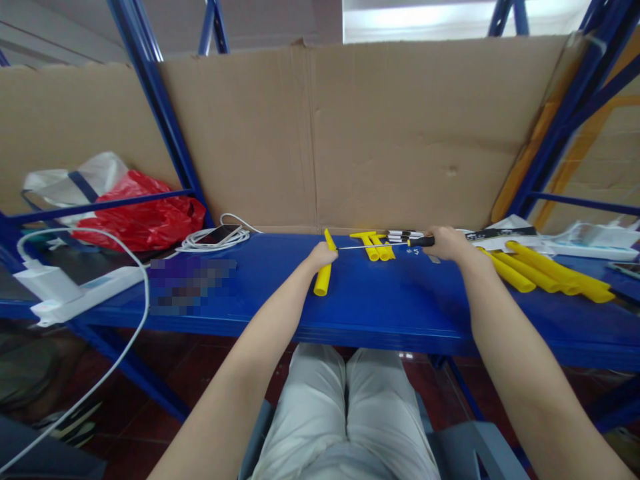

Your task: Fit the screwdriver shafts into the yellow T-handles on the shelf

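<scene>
left hand closed around tube, shelf centre | right hand gripping screwdriver, tip at tube | tubes at 3 o'clock | phone, red bag at 9 o'clock; contents unseen

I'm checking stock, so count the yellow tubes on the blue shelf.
About 6, though some may be hidden. One is in the left hand, the yellow tube; two short ones lie ahead at centre; three long ones lie beside the right hand, which holds a screwdriver.
</scene>
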The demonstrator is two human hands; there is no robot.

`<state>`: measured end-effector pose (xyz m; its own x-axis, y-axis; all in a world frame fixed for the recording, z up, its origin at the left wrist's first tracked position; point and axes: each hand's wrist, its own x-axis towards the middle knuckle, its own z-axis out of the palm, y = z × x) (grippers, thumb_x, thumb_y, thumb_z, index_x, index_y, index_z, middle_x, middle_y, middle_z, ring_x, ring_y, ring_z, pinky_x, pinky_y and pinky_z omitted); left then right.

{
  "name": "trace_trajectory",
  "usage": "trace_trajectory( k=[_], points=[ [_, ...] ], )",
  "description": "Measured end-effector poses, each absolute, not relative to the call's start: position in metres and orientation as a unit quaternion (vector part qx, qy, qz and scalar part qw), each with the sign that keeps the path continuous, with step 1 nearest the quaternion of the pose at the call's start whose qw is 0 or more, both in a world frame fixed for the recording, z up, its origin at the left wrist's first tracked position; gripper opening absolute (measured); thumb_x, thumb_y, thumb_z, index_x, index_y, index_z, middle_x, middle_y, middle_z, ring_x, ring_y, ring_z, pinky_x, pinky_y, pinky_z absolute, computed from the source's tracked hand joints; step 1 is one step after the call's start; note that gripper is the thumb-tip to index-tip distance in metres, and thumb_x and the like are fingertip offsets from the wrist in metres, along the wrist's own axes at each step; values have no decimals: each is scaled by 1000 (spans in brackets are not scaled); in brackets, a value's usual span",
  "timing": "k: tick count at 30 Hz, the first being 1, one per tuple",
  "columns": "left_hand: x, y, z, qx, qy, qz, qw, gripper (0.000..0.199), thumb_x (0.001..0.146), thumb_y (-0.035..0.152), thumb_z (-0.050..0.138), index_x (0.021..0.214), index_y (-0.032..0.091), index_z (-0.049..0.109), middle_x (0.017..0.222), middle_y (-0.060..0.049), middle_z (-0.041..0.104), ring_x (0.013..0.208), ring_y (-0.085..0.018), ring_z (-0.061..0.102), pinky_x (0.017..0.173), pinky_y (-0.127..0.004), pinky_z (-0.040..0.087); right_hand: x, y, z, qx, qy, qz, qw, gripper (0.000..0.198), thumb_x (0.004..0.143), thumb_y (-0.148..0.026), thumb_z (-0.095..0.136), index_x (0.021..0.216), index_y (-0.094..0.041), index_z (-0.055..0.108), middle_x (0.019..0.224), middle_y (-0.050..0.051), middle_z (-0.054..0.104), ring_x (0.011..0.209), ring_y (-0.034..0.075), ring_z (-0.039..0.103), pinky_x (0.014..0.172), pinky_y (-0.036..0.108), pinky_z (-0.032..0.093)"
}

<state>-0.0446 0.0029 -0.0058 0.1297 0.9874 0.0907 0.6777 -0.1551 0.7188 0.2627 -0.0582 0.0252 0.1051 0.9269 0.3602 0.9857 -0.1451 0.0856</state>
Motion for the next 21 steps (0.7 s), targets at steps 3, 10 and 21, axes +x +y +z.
trace_trajectory(
  k=[3, 10, 21],
  points=[
    [-45, 3, -6, 703, 593, 288, 268, 20, 73, -1, 60, 86, 6, 72, 92, -15, 75, 82, -21, 70, 63, -24, 46, 261, -60, 26, -736, -652, -161, 84, 39, 79, -29, 59, 116, -22, 72, 111, 13, 73, 106, 32, 63, 82, 39, 47],
    [-44, 7, -9, 704, 589, 296, 265, 20, 70, -1, 60, 83, 7, 72, 88, -13, 75, 81, -21, 70, 64, -24, 47, 253, -63, 22, -739, -634, -199, 109, 37, 80, -23, 57, 114, -18, 68, 114, 17, 70, 108, 34, 60, 90, 46, 42],
    [-44, 5, -6, 707, 592, 288, 258, 22, 72, -2, 59, 87, 7, 73, 91, -13, 76, 84, -21, 70, 64, -23, 47, 252, -63, 28, -748, -645, -149, 56, 37, 78, -30, 58, 111, -19, 72, 111, 16, 72, 107, 34, 62, 85, 44, 46]
  ],
)
